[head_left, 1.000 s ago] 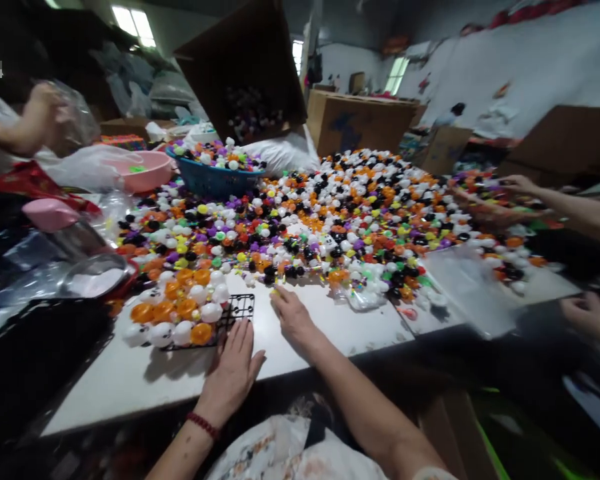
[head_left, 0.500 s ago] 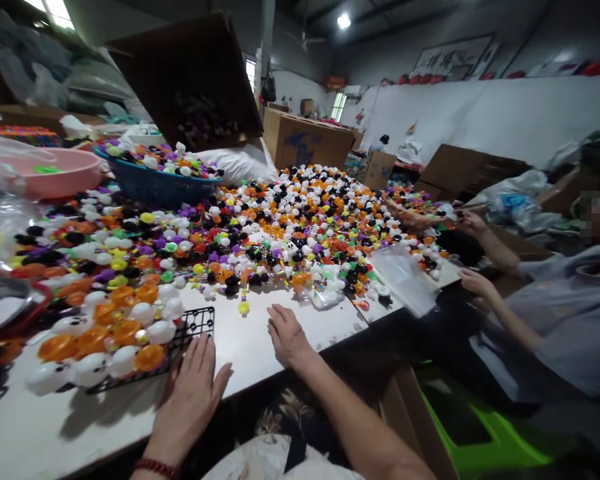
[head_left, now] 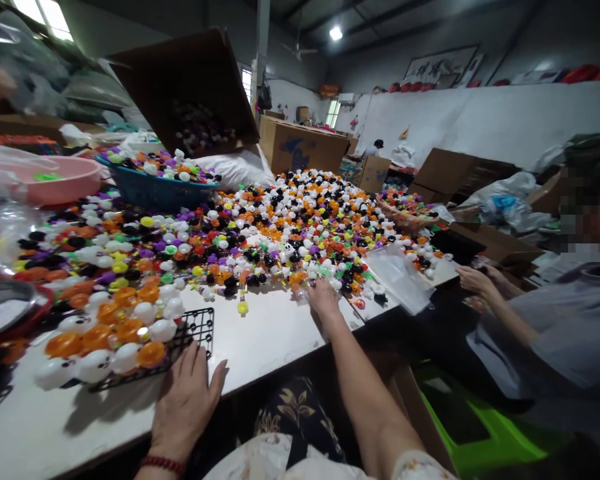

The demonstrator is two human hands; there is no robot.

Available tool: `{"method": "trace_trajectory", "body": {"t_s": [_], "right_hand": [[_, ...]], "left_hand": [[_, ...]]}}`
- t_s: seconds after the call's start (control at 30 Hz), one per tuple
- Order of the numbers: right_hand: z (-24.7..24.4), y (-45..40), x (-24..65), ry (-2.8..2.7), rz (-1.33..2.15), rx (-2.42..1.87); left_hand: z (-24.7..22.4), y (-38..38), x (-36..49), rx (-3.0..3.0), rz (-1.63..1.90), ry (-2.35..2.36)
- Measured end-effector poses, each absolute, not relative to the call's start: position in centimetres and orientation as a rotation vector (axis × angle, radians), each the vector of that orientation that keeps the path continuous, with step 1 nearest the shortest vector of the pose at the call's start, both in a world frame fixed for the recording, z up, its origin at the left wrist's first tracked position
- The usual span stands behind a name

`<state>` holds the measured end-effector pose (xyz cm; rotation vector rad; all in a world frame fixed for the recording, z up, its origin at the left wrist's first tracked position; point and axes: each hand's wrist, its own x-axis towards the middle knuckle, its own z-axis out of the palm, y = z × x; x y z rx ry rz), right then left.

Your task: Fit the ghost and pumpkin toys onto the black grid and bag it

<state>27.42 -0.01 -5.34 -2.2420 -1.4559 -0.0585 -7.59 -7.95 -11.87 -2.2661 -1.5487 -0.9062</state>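
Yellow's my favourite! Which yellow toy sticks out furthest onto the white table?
The yellow-headed toy between the black rack and the right hand: its head rests on bare tabletop, while other yellow toys sit within the pile.

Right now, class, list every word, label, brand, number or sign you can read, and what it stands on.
No text is readable.
Framed wall panel: dark characters, too small and blurred to read.
Upright cardboard box, centre back: blue marks, too blurred to make out.

Right hand (head_left: 323, 297) farther forward — now at the colourful pile (head_left: 280, 233), co-worker's hands (head_left: 474, 280) drawn together
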Motion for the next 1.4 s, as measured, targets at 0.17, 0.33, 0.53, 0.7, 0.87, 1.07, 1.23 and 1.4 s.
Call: {"method": "trace_trajectory", "body": {"t_s": [0.17,0.33,0.53,0.7,0.87,1.07,1.23,1.4], "right_hand": [[-4.9,-1.3,26.9,-1.416,0.046,-2.166],[-4.9,-3.7,24.4,-1.388,0.301,-1.874],[-6.0,-5.3,15.4,-1.336,1.057,-1.409],[-7.9,-5.3,7.9,-1.311,1.381,-1.203],[-8.7,-4.5,4.5,-1.618,1.218,-1.196],[-7.2,-4.1,3.6,-1.983,0.934,-1.201],[-6.9,-4.3,3.6,-2.093,0.838,-1.296],[-7.4,-4.5,3.3,-2.138,0.758,-1.302]], "left_hand": [[-11.6,-8.7,-7.6,-2.239,-0.888,-1.585],[-10.9,-9.7,-7.2,-2.26,-0.845,-1.683],[-10.5,-10.4,-7.8,-2.325,-0.993,-1.679],[-10.9,-11.7,-9.2,-2.276,-1.077,-1.676],[-11.7,-11.9,-10.2,-2.249,-1.128,-1.679],[-12.3,-11.8,-10.3,-2.262,-1.099,-1.645],[-11.9,-11.9,-10.4,-2.308,-1.078,-1.637],[-11.7,-11.9,-10.5,-2.345,-1.032,-1.658]]}}
